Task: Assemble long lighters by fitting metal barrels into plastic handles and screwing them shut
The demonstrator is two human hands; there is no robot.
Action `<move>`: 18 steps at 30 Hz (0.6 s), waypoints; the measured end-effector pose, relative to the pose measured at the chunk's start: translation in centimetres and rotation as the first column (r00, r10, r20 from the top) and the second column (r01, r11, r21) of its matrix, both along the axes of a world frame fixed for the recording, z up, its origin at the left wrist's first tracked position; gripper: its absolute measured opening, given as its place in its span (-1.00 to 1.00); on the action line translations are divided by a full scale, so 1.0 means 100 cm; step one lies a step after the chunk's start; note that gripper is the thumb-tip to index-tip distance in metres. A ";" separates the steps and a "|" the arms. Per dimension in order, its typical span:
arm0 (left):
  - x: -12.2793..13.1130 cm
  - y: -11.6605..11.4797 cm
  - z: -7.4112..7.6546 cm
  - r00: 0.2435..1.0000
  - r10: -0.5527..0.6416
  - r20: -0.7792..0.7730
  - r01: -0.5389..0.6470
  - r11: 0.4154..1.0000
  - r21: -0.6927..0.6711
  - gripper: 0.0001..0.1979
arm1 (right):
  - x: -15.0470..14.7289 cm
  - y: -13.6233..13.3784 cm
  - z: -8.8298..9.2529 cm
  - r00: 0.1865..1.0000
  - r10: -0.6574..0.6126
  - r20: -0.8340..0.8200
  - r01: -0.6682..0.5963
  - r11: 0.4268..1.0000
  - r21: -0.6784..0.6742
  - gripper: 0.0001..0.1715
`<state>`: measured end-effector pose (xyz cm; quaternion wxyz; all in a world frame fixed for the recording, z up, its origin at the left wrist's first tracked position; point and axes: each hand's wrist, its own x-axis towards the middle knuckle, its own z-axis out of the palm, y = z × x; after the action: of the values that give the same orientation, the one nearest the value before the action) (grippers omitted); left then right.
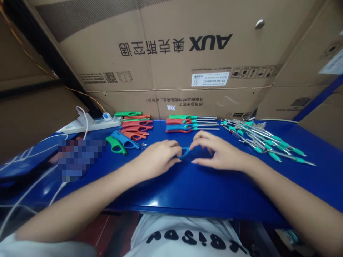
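My left hand point(163, 157) is closed on a blue plastic lighter casing point(184, 152), and its fingers cover much of it. Beside the casing's right end is my right hand point(222, 151), thumb and fingers apart. Its fingertips are close to the casing; whether they touch cannot be told. Beyond my hands lie gas lighters with metal tubes, among them a green one point(182, 117) and a blue one point(178, 127). To the left is a group of empty-looking casings, with a green casing point(116, 145) and a blue casing point(125, 140) nearest. Small metal pins point(144, 145) lie by them.
At right, a pile of metal tubes with teal ends point(264, 141) spreads over the blue table point(171, 189). A large cardboard sheet point(160, 78) stands behind. At left are a white power strip point(92, 124), loose white cables and a blurred-out object point(80, 157).
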<state>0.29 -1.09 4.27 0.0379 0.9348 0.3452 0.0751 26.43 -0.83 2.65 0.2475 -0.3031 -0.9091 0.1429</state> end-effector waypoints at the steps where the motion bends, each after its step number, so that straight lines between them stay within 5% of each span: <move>1: 0.009 -0.005 -0.008 0.999 -0.041 -0.017 0.041 0.999 -0.006 -0.94 | -0.005 -0.004 -0.002 0.998 0.034 0.047 -0.033 0.999 -0.016 -0.70; 5: 0.019 0.003 -0.033 0.989 -0.078 0.125 0.087 0.993 -0.075 -0.83 | -0.012 -0.007 -0.010 0.964 0.018 0.265 0.003 0.997 -0.078 -0.93; 11: 0.003 0.028 -0.047 0.913 0.020 0.407 0.103 0.955 -0.278 -0.62 | -0.002 0.002 -0.008 0.950 -0.034 0.309 0.084 0.985 -0.151 -0.88; 18: 0.000 0.034 -0.057 0.867 0.127 0.483 0.053 0.938 -0.342 -0.54 | 0.012 0.011 -0.010 0.992 -0.082 0.097 0.099 0.978 -0.184 -0.74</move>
<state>0.25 2.29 -1.38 0.2870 0.8554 0.3494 0.2525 27.68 0.31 1.63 0.1832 -0.3723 -0.8868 0.2033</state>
